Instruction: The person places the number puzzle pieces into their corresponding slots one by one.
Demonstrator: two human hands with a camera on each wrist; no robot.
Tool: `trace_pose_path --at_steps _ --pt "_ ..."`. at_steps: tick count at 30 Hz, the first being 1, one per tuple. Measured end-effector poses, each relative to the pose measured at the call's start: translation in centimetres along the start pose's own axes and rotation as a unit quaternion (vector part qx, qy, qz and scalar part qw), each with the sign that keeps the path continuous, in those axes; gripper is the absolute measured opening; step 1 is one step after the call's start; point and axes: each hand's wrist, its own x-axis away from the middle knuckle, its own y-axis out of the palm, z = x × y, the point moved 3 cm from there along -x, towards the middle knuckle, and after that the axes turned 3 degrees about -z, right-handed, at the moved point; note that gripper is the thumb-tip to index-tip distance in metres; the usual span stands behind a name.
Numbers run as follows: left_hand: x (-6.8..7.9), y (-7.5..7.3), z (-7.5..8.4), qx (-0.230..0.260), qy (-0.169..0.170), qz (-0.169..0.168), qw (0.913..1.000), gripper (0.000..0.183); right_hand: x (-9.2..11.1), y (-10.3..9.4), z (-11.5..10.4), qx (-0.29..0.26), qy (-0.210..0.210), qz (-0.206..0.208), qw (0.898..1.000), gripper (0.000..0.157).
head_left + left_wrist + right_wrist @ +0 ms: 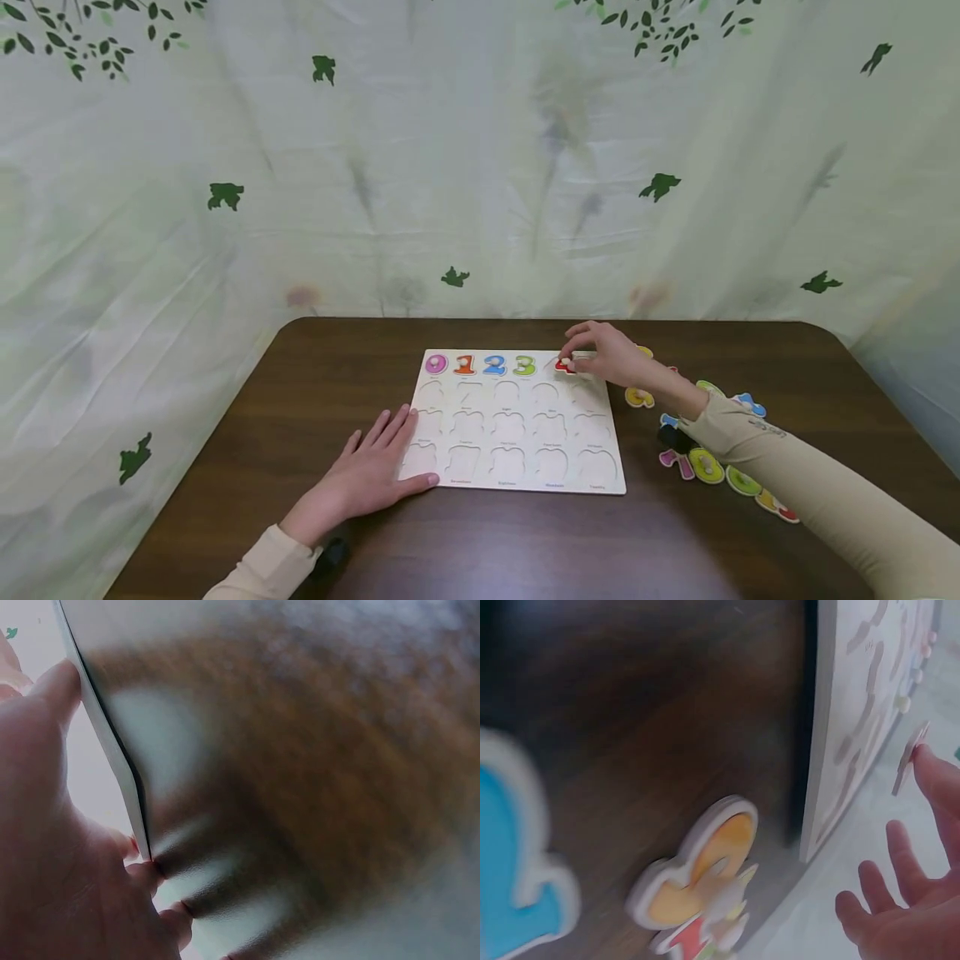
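A white number-puzzle board [617, 467] lies on the table, with rows of shallow recesses. Pink 0 [436, 364], orange 1 [464, 365], blue 2 [494, 365] and green 3 [524, 365] sit along its back row. Over that row's right end, my right hand [611, 354] pinches a red puzzle piece [564, 365]; the right wrist view catches the piece [909, 759] tilted and edge-on, so its number is unclear. My left hand [367, 475] rests at the board's left edge with fingers spread and thumb at the front corner.
Loose puzzle pieces lie right of the board, partly under my right forearm: a pink one [677, 463], a yellow-green one [707, 466], a green one [742, 481] and several others. A leaf-printed curtain [480, 167] hangs behind the brown table [525, 550].
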Motion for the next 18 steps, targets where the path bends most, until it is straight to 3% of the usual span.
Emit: trace_pose_path --at_steps 8,18 --pt "-0.2 0.2 -0.2 0.001 -0.009 -0.014 0.9999 0.109 -2.3 1.4 0.6 0.02 -0.003 -0.02 1.0 0.013" --pt "-0.3 0.3 -0.3 -0.004 -0.015 -0.019 0.9997 0.111 -2.6 1.7 0.8 0.034 0.007 -0.038 0.999 0.012"
